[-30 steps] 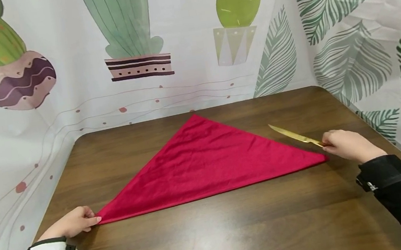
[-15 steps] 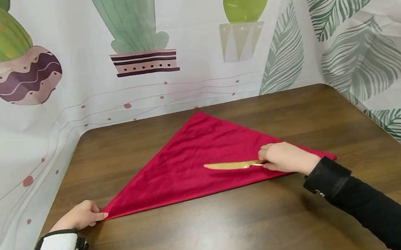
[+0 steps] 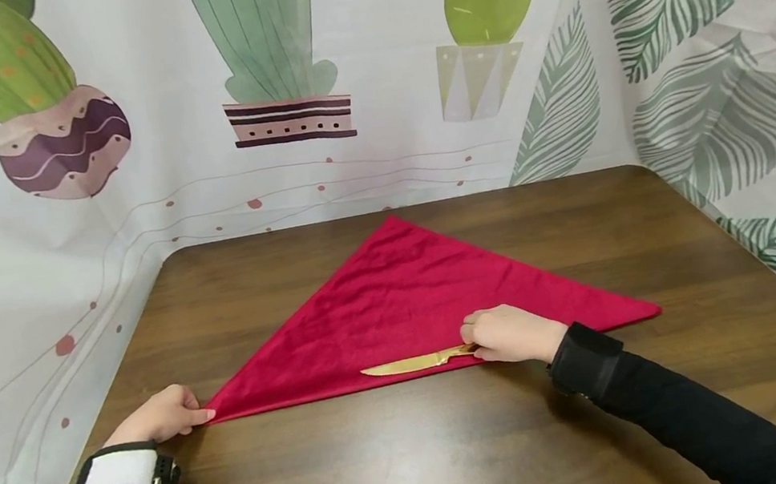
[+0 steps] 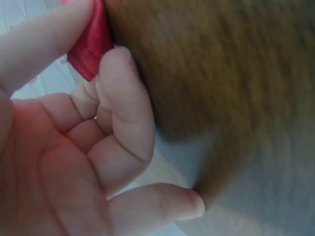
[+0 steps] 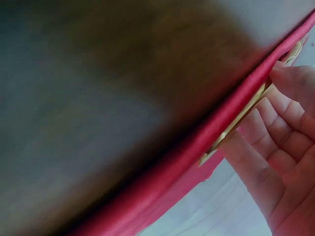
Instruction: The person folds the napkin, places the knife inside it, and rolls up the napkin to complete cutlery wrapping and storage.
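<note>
A red cloth [image 3: 395,298], folded into a triangle, lies on the wooden table with its long edge toward the person. At its left corner my left hand [image 3: 162,413] pinches the tip; the left wrist view shows the red corner [image 4: 92,49] between thumb and finger. My right hand [image 3: 511,333] grips the handle of a gold knife [image 3: 410,364], whose blade points left. Blade and handle lie along the cloth's near edge. In the right wrist view the fingers [image 5: 246,157] hold the gold handle [image 5: 241,115] right beside the red fold.
The brown wooden table [image 3: 413,449] extends in front of the cloth and on both sides. Behind it hangs a white backdrop [image 3: 401,111] printed with cacti and leaves, meeting the table's back edge.
My right hand has carried the knife from beyond the cloth's right side leftward and down onto its near edge. The blade has turned to lie nearly along that edge. My left hand stays at the corner.
</note>
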Demonstrator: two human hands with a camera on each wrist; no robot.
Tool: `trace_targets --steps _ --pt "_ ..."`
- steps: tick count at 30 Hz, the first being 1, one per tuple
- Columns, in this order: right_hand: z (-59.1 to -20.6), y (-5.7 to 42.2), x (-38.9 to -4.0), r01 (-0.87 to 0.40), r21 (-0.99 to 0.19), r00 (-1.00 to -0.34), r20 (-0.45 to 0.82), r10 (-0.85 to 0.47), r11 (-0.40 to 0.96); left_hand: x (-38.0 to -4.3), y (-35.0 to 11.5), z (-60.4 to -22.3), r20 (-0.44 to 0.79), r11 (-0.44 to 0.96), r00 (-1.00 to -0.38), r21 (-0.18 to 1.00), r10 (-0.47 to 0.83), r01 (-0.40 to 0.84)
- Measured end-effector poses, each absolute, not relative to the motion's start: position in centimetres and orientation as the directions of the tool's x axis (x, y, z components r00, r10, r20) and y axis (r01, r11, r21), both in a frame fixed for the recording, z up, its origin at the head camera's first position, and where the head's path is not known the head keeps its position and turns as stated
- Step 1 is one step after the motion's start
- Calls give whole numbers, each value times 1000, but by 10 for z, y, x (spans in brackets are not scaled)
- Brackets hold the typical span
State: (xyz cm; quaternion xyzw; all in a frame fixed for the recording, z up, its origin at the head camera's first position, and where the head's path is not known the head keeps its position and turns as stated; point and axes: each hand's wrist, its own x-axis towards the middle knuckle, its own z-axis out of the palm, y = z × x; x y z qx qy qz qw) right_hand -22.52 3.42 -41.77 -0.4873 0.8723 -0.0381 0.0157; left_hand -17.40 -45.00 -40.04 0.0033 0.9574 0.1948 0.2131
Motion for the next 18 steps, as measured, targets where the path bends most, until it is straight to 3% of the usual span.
trace_targets --steps 18 --pt "-415 19 -227 -840 -111 -532 -20 -847 531 -175 -450 -403 -367 934 -924 355 111 -29"
